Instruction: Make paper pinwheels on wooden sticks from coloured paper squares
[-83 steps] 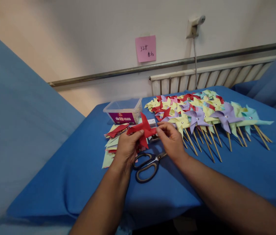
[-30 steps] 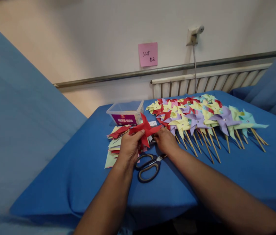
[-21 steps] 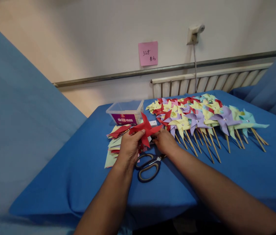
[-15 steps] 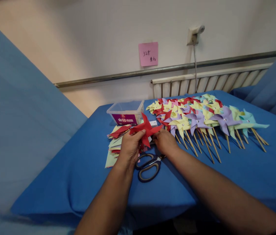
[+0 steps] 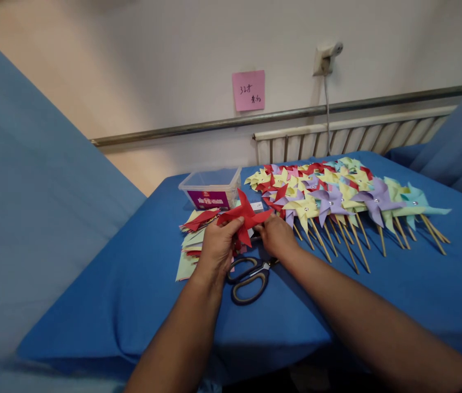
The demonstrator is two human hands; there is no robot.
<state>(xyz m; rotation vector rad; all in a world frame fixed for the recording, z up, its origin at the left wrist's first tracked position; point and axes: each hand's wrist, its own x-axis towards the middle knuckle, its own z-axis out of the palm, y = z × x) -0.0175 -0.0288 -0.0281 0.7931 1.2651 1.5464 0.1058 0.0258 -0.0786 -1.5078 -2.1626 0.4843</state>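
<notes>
On the blue table [image 5: 141,284], near edge:
Left hand [image 5: 214,248]: fingers pinched on red pinwheel [image 5: 245,217], unmoved.
Right hand [image 5: 276,236]: lowered beside scissors [image 5: 249,275]; fingers curled, contents hidden.

At frame centre we pinch a red paper pinwheel [image 5: 245,216] in our left hand [image 5: 215,248]; our right hand [image 5: 277,236] touches its right tip above scissors [image 5: 249,275].

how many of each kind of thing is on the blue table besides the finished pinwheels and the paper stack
red paper pinwheel held in the left hand, with the right hand at its edge: 1
scissors: 1
clear plastic box: 1
total: 3
</notes>
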